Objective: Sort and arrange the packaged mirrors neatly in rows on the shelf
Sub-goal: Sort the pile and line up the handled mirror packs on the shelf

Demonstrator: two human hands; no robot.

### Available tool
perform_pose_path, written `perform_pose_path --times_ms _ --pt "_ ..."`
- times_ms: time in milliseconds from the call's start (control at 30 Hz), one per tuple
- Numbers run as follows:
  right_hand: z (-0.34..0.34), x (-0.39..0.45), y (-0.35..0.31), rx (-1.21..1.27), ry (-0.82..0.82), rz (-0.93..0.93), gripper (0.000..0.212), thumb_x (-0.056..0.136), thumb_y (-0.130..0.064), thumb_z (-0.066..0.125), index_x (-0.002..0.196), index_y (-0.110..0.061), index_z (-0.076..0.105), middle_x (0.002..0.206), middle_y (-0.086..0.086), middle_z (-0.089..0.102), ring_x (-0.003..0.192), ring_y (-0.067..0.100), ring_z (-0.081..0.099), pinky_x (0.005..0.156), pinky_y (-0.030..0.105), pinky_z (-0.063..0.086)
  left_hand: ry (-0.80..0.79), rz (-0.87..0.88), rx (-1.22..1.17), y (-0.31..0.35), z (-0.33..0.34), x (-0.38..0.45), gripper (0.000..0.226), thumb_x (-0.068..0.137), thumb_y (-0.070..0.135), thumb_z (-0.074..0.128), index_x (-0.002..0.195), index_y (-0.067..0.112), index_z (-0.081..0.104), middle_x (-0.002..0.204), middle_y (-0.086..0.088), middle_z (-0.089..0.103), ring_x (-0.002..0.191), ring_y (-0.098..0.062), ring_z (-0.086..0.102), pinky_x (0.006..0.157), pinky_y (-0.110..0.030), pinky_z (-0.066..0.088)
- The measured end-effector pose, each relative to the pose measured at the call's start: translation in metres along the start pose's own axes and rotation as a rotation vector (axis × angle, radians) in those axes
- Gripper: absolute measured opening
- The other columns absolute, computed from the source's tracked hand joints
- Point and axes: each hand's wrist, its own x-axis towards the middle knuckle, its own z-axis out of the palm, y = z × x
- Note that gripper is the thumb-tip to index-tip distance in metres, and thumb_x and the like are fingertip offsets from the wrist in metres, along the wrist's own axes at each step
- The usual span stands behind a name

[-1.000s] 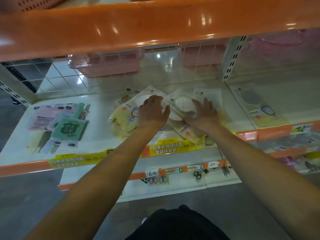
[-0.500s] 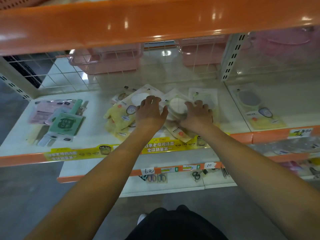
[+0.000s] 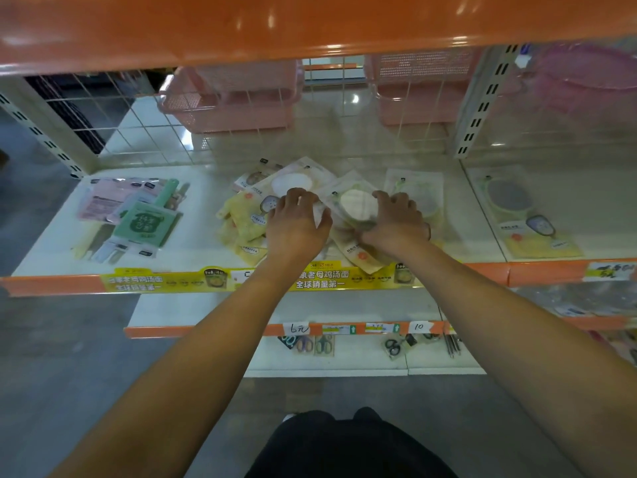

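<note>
A loose pile of yellow-backed packaged mirrors (image 3: 241, 220) lies in the middle of the white shelf (image 3: 193, 251). On top sits one clear pack with a round white mirror (image 3: 356, 205). My left hand (image 3: 296, 227) curls its fingers over that pack's left edge, thumb against it. My right hand (image 3: 396, 224) grips its right side with bent fingers. Another mirror pack (image 3: 293, 181) lies just behind my left hand. One pack lies flat (image 3: 415, 186) right of my right hand. A single pack (image 3: 527, 219) rests on the neighbouring shelf section.
Pink and green flat packs (image 3: 138, 219) are heaped at the shelf's left. An orange upper shelf edge (image 3: 310, 25) hangs low overhead. Pink baskets (image 3: 234, 98) stand behind a wire grid at the back. A lower shelf holds scissors (image 3: 306, 343).
Both hands went from lying flat on the pile to curling their fingers round the top mirror pack, and they drew a little closer together.
</note>
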Motion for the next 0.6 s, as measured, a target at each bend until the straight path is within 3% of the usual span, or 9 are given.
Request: perform_pose_path --times_ms 100,200,267,433,600 --pt "0.001 0.002 -0.008 -0.08 -0.05 0.011 0.087 0.072 -0.049 0.068 0.146 -0.027 0.026 0.143 0.016 0.033 0.129 0.039 0.033 0.099 0.045 0.033 0.001 0.007 -0.014 -0.008 -0.004 0.002 0.037 0.088 0.038 0.056 0.109 0.009 0.063 0.116 -0.01 0.058 0.104 -0.034 0.057 0.082 -0.047 0.05" --pt "0.0 0.001 -0.013 -0.095 -0.067 0.039 0.062 0.068 -0.049 0.067 0.123 -0.031 0.047 0.124 0.011 0.046 0.117 0.038 0.04 0.091 0.044 0.033 -0.027 0.018 -0.032 -0.014 -0.006 0.006 0.037 0.089 0.039 0.055 0.112 0.011 0.062 0.119 -0.008 0.057 0.108 -0.032 0.056 0.089 -0.046 0.048" --pt "-0.003 -0.002 -0.013 -0.109 -0.029 0.046 0.052 0.067 -0.053 0.067 0.113 -0.033 0.051 0.115 0.008 0.048 0.112 0.037 0.044 0.088 0.045 0.031 -0.05 0.016 -0.044 -0.017 -0.005 0.011 0.036 0.09 0.039 0.055 0.113 0.012 0.061 0.121 -0.008 0.056 0.109 -0.032 0.056 0.092 -0.045 0.046" --pt "0.004 -0.01 -0.014 -0.162 0.056 0.036 0.059 0.069 -0.055 0.063 0.119 -0.029 0.049 0.114 0.007 0.049 0.106 0.034 0.054 0.075 0.038 0.036 -0.119 0.057 -0.061 -0.013 0.001 0.022 0.036 0.091 0.04 0.053 0.117 0.016 0.059 0.125 -0.003 0.053 0.115 -0.026 0.051 0.094 -0.04 0.037" --pt "0.021 -0.023 -0.009 -0.134 0.207 0.021 0.053 0.07 -0.057 0.061 0.113 -0.026 0.055 0.111 0.007 0.053 0.1 0.031 0.058 0.086 0.041 0.042 -0.13 0.117 -0.121 -0.007 0.014 0.015 0.035 0.088 0.038 0.053 0.112 0.014 0.061 0.118 -0.005 0.056 0.107 -0.029 0.055 0.085 -0.041 0.046"
